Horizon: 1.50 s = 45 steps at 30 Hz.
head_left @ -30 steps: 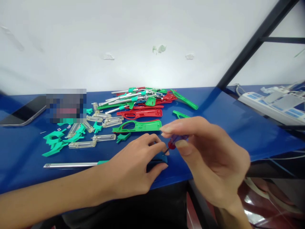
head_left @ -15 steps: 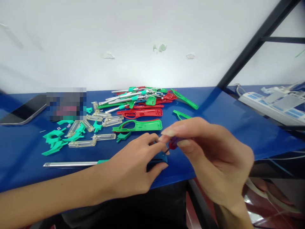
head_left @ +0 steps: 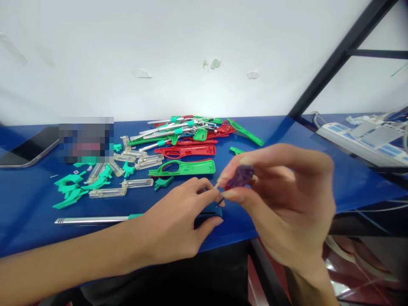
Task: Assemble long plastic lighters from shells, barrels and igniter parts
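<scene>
My left hand (head_left: 181, 219) presses a long-necked gas lighter onto the table, fingers wrapped round its blue body (head_left: 213, 210). The lighter's silver tube (head_left: 92, 220) and teal collar stick out to the left; much of the body is hidden under the hand. Thumb and fingers of my right hand (head_left: 283, 204) pinch a small screwdriver by its purple-and-red handle (head_left: 241, 175). Its thin shaft slants down to the end of the blue body; I cannot tell whether the tip sits in a screw. Beyond my left hand lies a green lighter shell half (head_left: 194, 167).
Clear fuel tanks (head_left: 108, 192) and teal trigger pieces (head_left: 70, 183) lie at left. A pile of silver tubes (head_left: 168, 128) with red and green shells is at the back. A phone (head_left: 28, 146) rests far left; a white power strip (head_left: 360, 140) stands right, past a black frame (head_left: 344, 55).
My right hand has shifted its grip on the screwdriver, and more of the purple handle shows. My left hand stays on the lighter. The view has shifted slightly.
</scene>
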Tool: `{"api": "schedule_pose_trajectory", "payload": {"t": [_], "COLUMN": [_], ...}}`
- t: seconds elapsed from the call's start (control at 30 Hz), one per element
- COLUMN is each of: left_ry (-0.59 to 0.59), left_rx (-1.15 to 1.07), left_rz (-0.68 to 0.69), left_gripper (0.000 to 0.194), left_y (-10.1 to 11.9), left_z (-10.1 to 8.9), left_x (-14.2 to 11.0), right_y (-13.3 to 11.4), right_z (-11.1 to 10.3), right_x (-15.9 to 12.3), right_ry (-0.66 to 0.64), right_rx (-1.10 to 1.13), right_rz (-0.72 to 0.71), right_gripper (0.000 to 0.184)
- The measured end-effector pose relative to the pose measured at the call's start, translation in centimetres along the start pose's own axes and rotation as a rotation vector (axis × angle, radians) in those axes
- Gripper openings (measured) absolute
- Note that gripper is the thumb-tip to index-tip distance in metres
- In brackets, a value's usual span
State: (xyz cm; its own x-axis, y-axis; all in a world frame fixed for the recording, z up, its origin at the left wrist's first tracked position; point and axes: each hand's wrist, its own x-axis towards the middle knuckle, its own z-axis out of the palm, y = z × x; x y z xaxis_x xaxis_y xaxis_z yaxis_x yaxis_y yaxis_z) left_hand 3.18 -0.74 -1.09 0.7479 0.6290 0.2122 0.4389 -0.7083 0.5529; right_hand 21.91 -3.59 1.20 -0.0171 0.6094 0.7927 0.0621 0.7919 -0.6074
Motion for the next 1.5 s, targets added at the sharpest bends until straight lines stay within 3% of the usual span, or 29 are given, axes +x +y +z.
{"api": "schedule_pose_trajectory", "payload": {"t": [0.17,0.33,0.47,0.57,0.7,0.87,1.07,1.23,1.37,1.5], "left_ry": [0.016,0.008,-0.013,-0.003,0.025,0.017,0.018,-0.002,-0.012,-0.02], "left_rx": [0.005,-0.014,-0.02,0.006,0.004,0.0,-0.006,-0.02,-0.024,-0.037], "left_rz": [-0.001,-0.001,-0.03,-0.006,0.01,-0.002,-0.009,-0.023,-0.018,-0.04], "left_gripper": [0.016,0.019,0.018,0.019,0.02,0.018,0.016,0.016,0.019,0.015], "left_y": [-0.1,-0.2,0.0,0.0,-0.1,-0.1,0.1,0.2,0.2,0.3], "left_z": [0.1,0.1,0.0,0.0,0.2,0.2,0.0,0.0,0.0,-0.1], "left_x": [-0.1,-0.1,0.0,0.0,-0.1,-0.2,-0.1,0.0,0.1,0.2], "right_y": [0.0,-0.1,-0.1,-0.2,-0.1,-0.1,0.3,0.0,-0.2,0.0], "right_z": [-0.3,0.1,0.3,0.2,0.4,0.6,0.7,0.8,1.0,0.7], "right_x": [0.1,-0.1,-0.2,-0.2,-0.1,-0.1,-0.1,-0.3,-0.4,-0.2], "right_ry": [-0.108,-0.02,-0.012,-0.053,0.022,0.002,0.081,-0.043,-0.001,-0.024], "right_rx": [-0.088,-0.029,-0.146,-0.112,-0.029,-0.092,-0.053,-0.062,-0.012,-0.076], "right_rz": [0.014,-0.015,-0.017,0.04,0.014,0.032,-0.03,0.059,0.057,0.012], "right_gripper": [0.037,0.049,0.032,0.038,0.045,0.03,0.037,0.037,0.046,0.03]}}
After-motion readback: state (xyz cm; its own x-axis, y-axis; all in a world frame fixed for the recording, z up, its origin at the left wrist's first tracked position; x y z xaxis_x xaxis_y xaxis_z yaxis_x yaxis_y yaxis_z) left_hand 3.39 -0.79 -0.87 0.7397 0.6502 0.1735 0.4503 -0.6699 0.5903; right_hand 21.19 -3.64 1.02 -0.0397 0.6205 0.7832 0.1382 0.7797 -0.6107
